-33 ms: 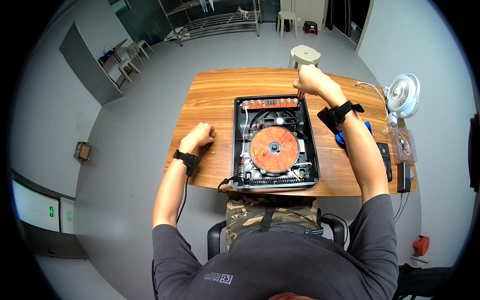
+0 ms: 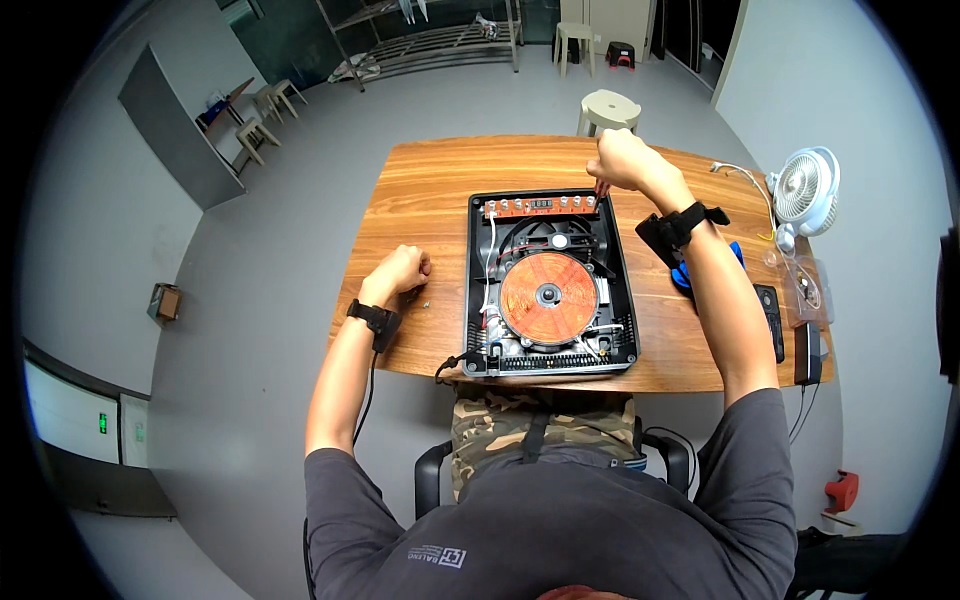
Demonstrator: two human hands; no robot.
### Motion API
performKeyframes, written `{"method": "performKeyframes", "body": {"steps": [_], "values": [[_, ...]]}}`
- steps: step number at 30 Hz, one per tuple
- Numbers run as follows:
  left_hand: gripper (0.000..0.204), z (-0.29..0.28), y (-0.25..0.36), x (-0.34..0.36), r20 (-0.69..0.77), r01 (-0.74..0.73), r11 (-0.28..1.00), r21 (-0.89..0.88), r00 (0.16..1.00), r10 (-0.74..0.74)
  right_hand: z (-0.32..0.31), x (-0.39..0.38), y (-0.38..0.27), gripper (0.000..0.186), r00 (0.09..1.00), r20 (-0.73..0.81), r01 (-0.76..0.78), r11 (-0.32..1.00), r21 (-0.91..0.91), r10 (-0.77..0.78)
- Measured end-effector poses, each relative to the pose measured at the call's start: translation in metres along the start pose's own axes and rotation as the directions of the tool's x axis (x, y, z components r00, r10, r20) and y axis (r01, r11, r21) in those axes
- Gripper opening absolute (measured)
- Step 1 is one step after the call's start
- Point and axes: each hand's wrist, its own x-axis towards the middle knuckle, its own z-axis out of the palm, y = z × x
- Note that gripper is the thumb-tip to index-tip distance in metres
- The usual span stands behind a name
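An opened induction cooker (image 2: 617, 300) lies on the table, its round copper coil (image 2: 525, 305), fan and wiring exposed. Along its far edge runs an orange circuit board (image 2: 530, 208) with a small dark display. My right hand (image 2: 625, 160) is closed around a screwdriver (image 2: 600, 190) with a reddish handle, held over the board's right end; its tip is hard to make out. Left of the cooker, my left hand (image 2: 400, 270) rests on the table with curled fingers, and whatever they may hold is hidden. A tiny screw (image 2: 427, 305) lies near this hand.
At the right of the wooden table (image 2: 430, 170) stand a white fan (image 2: 803, 190), a clear plastic box (image 2: 812, 295), a dark handheld device (image 2: 769, 320) and a black box (image 2: 807, 355). A blue object (image 2: 737, 255) is partly behind my right forearm. A stool (image 2: 609, 107) stands beyond the far edge.
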Motion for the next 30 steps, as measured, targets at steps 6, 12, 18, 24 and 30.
{"method": "performKeyframes", "body": {"steps": [6, 12, 18, 24, 30], "values": [[0.016, 0.007, 0.002, -0.001, -0.056, -0.057, 0.997, 0.053, 0.997, 0.06, 0.0, -0.003, 0.007, 0.03, 0.999, -0.014, -0.037, 0.993, 0.111, 0.039], [0.016, -0.007, 0.011, 0.004, -0.136, -0.148, 0.983, -0.111, 0.982, 0.132, 0.001, -0.004, 0.005, 0.032, 0.999, -0.032, -0.007, 0.999, 0.037, 0.008], [0.02, -0.021, 0.034, 0.01, -0.201, -0.294, 0.947, -0.131, 0.943, 0.265, 0.0, -0.005, 0.007, 0.028, 1.0, -0.015, -0.011, 0.997, 0.075, 0.012], [0.027, -0.032, 0.073, 0.006, -0.173, -0.25, 0.909, -0.334, 0.964, 0.202, 0.002, -0.014, 0.003, 0.03, 0.996, -0.093, -0.017, 1.0, -0.023, 0.015], [0.025, -0.038, 0.085, 0.015, -0.232, -0.305, 0.925, -0.228, 0.939, 0.253, -0.001, -0.018, 0.018, 0.034, 0.991, -0.131, -0.04, 0.999, 0.001, 0.04]]}}
